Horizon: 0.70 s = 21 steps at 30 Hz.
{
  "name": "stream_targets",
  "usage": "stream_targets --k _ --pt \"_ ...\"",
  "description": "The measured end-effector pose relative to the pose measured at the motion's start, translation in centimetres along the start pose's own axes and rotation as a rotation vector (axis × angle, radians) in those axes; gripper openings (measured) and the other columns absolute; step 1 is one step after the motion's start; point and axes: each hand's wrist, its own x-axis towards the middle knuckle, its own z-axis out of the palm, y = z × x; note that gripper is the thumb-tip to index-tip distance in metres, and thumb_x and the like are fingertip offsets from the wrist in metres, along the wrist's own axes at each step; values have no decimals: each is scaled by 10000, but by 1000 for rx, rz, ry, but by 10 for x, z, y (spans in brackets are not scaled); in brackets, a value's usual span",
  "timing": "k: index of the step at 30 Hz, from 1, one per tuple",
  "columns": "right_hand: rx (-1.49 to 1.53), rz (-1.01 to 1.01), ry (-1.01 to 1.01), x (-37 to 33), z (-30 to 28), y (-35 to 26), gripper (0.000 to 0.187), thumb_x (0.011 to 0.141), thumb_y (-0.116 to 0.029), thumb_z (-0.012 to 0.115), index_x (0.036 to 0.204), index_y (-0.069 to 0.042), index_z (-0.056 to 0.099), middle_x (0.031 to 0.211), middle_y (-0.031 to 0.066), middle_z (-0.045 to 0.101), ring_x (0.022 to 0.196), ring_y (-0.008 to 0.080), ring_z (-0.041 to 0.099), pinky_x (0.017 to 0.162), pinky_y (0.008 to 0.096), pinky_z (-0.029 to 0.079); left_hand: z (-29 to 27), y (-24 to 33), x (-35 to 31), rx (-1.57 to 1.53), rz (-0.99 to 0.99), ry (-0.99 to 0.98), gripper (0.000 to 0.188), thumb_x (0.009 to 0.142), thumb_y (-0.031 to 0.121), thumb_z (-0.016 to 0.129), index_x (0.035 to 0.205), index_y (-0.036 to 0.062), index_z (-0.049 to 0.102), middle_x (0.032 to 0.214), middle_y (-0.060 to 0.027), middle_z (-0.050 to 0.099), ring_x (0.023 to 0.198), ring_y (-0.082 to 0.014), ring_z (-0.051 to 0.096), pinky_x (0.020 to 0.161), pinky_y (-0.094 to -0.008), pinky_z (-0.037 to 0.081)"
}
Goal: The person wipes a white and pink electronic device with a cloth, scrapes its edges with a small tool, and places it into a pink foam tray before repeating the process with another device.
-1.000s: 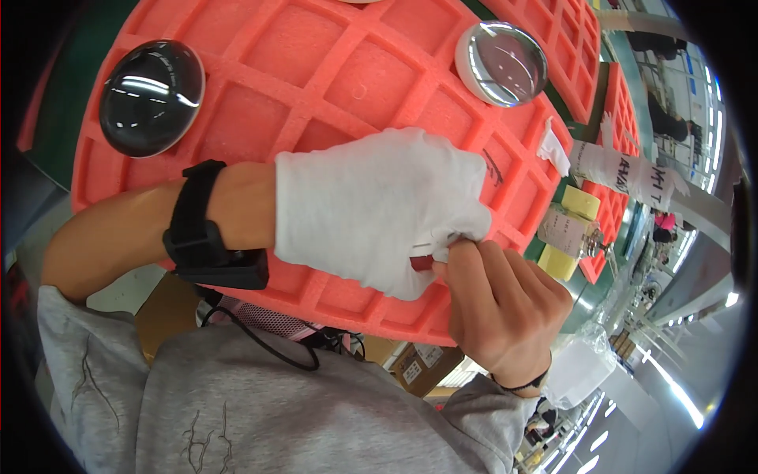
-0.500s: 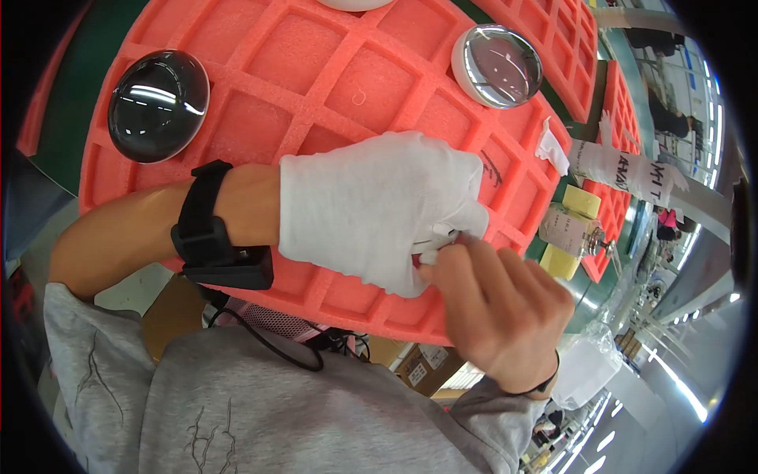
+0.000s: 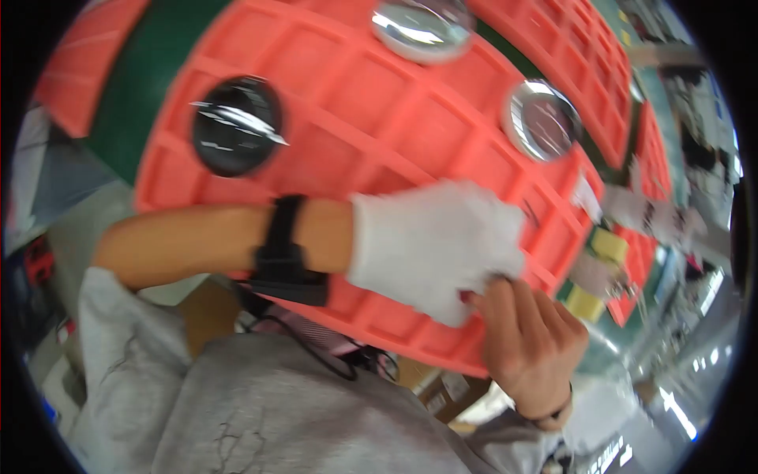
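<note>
Saw at left a forearm (image 3: 189, 239) with a black strap (image 3: 282, 233), ending in the left hand (image 3: 446, 253) in a white glove (image 3: 403, 241), curled closed, apparently around a small dark red piece (image 3: 467, 297). Found the piece at the glove's lower right edge, just left of the bare right hand (image 3: 533, 338). Noted the latter bunched against glove and piece; could not tell through the blur whether pinching, nor make out any long axis. Judged the left hand nearer, though barely. Beneath both, made out a pink gridded foam tray (image 3: 365, 83) on a green bench (image 3: 134, 122). Going left to right across the tray, saw a dark glass dome (image 3: 237, 126), a clear dome (image 3: 422, 31) toward the top, then another clear dome (image 3: 542, 120) beyond the right hand. Farther right, met two yellow blocks (image 3: 609, 246), a paper-wrapped bar (image 3: 651, 215), and a blurred workroom (image 3: 714, 332) with ceiling lights (image 3: 677, 412).
</note>
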Motion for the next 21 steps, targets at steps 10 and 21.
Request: stream_targets --k 10,21 --pt "-13 -104 -29 -14 -22 6 221 1013 -134 556 929 46 653 845 209 684 708 341 659 599 404 485 8 11 16 -90 -5 13 239 646 256 771 737 84 633 858 -118 599 790 -314 604 656 -446 487" --pt "244 55 9 -19 -2 30 155 779 -26 697 896 -7 597 707 101 507 607 291 542 511 397 406 11 -2 11 -100 127 101 258 677 287 756 814 87 669 803 -122 613 807 -303 628 668 -438 520"
